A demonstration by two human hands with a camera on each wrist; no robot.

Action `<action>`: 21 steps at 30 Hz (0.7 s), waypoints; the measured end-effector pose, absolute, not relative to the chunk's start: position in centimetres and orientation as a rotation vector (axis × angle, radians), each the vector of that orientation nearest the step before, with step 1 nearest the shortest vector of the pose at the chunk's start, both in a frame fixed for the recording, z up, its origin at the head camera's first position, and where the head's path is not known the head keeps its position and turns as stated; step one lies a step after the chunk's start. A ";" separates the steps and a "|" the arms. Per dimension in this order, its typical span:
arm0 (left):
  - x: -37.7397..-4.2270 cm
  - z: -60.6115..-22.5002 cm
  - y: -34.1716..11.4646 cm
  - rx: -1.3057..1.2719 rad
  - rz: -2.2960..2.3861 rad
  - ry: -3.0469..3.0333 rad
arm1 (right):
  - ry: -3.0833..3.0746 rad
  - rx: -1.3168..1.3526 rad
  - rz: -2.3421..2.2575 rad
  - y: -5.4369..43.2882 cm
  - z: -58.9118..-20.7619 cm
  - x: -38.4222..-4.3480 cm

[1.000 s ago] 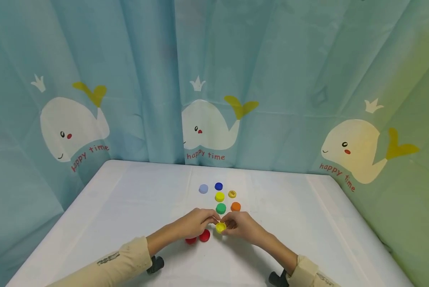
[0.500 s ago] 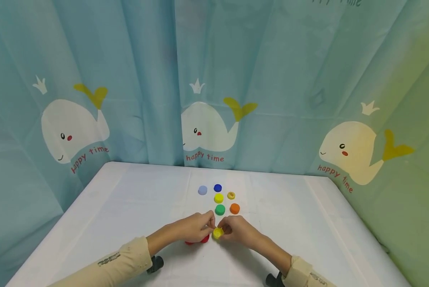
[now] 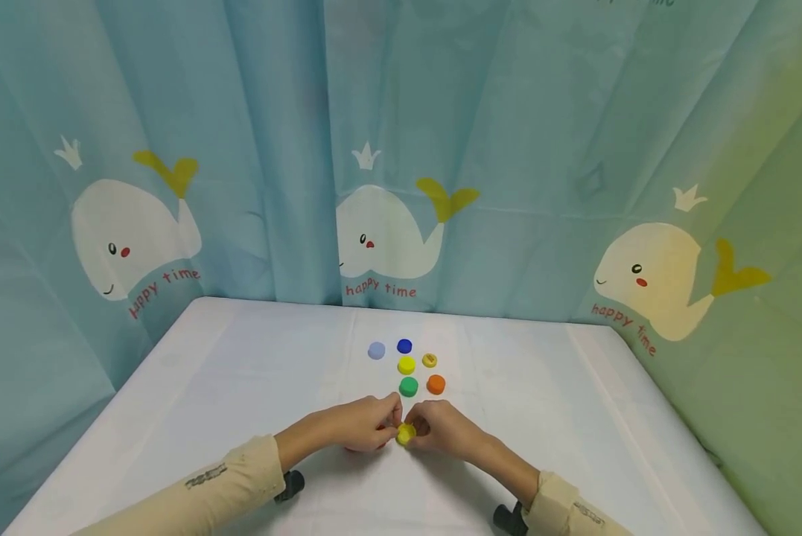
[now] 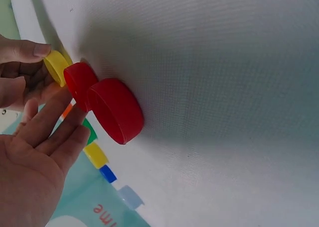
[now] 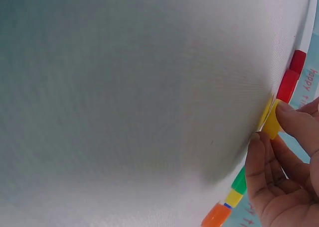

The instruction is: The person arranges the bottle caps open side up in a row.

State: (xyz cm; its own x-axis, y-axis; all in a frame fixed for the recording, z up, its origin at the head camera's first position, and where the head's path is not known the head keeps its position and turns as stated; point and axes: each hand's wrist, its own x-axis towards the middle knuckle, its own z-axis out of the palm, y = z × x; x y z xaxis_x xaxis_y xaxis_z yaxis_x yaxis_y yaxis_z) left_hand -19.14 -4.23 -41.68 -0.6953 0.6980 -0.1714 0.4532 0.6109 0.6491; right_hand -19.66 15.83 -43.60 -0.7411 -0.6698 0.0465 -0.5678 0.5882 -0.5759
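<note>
Your right hand pinches the yellow cap, hollow side showing; beside it, your left hand's hold cannot be determined.

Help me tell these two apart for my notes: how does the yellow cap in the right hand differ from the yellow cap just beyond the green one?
The held yellow cap is pinched by the right hand; the far yellow cap lies untouched on the table. The held yellow cap shows its hollow inside to the head view, the far yellow cap its closed top. Both are round and yellow.
</note>
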 end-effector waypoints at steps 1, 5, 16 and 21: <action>-19.2 -41.7 -4.2 0.920 0.809 2.431 | 2.639 -1.042 -0.864 15.8 -43.6 -19.7; -19.1 -41.6 -4.2 0.926 0.791 2.432 | 2.641 -1.022 -0.845 15.7 -43.6 -19.7; -19.2 -41.5 -4.3 0.926 0.835 2.406 | 2.642 -1.016 -0.836 15.5 -43.6 -19.8; -19.2 -41.3 -4.2 0.918 0.814 2.398 | 2.635 -1.005 -0.836 15.4 -43.8 -19.8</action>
